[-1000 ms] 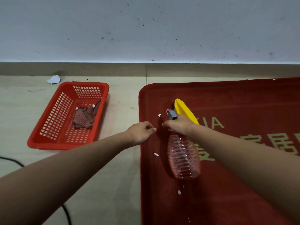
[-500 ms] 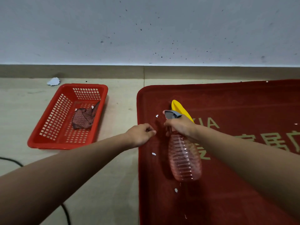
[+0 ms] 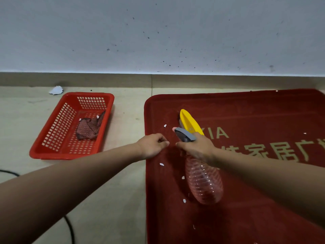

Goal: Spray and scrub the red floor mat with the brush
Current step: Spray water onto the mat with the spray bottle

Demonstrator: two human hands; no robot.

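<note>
right hand (image 3: 197, 149) grips pink ribbed plastic spray bottle (image 3: 204, 182) | left hand (image 3: 152, 147) curled at red floor mat (image 3: 246, 213) edge, grasp unclear | yellow plastic brush (image 3: 189, 122) on mat

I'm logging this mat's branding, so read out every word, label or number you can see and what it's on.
"IA": gold letters on the red floor mat; anything before them is covered.
"家居广": gold row below on the mat; characters at both ends are hidden or cut off.
Spray bottle: no text visible.
</note>
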